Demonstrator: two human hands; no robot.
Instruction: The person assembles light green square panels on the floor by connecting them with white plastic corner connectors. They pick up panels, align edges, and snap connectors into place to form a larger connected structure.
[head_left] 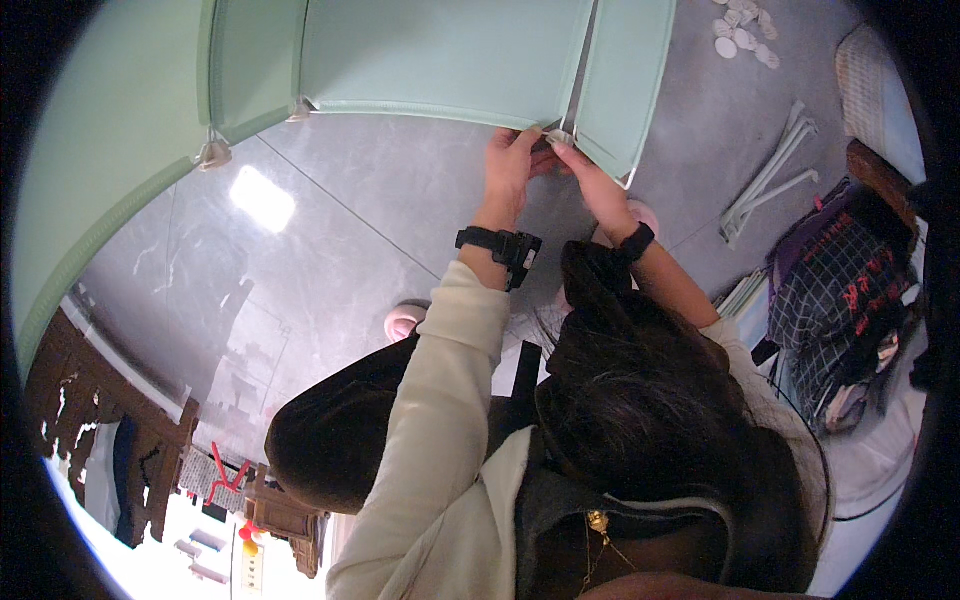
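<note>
Pale green fabric panels point(440, 60) on a thin frame curve across the top of the view. At the lower corner between two of them, my left hand point(511, 165) and my right hand point(595, 188) come together. Their fingers are closed round a small whitish corner connector point(560, 136), which they partly hide. A white rod end point(627, 183) pokes out below the narrow right panel point(622, 85). Farther left along the lower edge sit similar beige connectors point(213, 153). Each of my wrists wears a black band.
Loose white rods point(765, 180) lie on the grey floor point(340, 190) to the right. Several white round pieces point(745, 35) are scattered at the far right. Dark checked fabric point(835, 290) is piled at the right, and brown wooden furniture point(110, 400) stands at the lower left.
</note>
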